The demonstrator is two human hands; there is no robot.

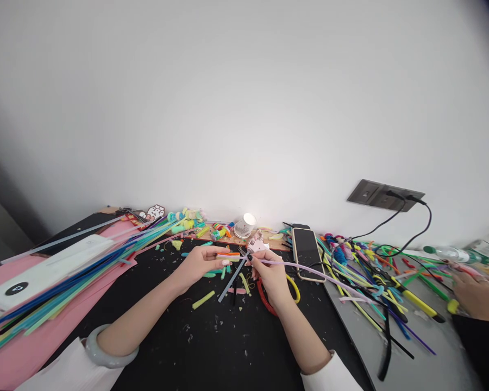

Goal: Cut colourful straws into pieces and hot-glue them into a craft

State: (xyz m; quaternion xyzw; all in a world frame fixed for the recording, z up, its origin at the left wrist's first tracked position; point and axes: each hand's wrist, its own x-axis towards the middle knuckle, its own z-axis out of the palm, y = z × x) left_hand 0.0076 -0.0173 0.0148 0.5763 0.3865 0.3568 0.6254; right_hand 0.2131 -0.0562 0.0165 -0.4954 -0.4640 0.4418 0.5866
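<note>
Black table (179, 347) with scattered clippings (204, 300); above it, the left hand (199, 265) pinches a short orange-yellow strip (229, 257), the right hand (275, 276) a lilac stem (309, 268) trailing rightward; beyond, a cup (244, 226), then the pale wall (228, 108)

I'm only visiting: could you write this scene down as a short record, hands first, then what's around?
Left hand: pinching a short orange-and-yellow strip
Right hand: holding a long lilac strip that trails rightward
Between hands: slanting grey strip; unclear which hand holds it, if either
Left side: bundle of coloured strips over pink paper
Near the wall: paper cup
Right of centre: phone, screen dark
Far right: another person's hand, plastic bottle
</note>
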